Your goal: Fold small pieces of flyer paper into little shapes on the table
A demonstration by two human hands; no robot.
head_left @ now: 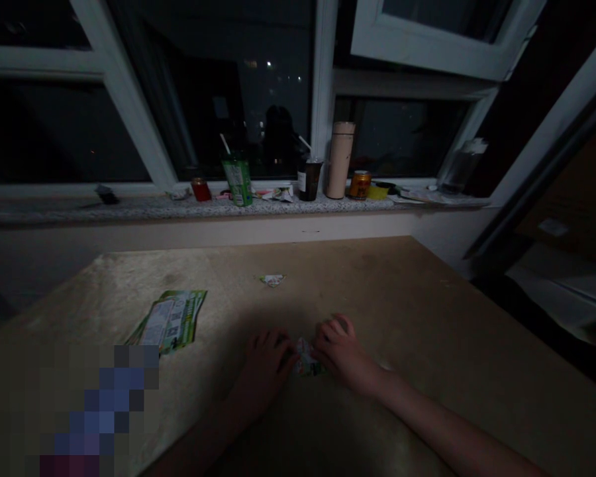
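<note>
A small folded piece of green and white printed paper lies on the table in front of me. My left hand has its fingers curled, thumb and fingertips gripping the paper's left edge. On the opposite side, my right hand is closed on the right edge, its fingers bent. Both hands partly cover the paper, and dim light hides its exact shape. Farther back sits another small folded paper, pointed and touched by neither hand. To the left is a stack of green printed sheets.
The brown table reaches to a wall below a granite windowsill. On the sill stand a green cup, a dark drink cup, a pink thermos, an orange can and a red jar. A pixelated patch hides the lower left.
</note>
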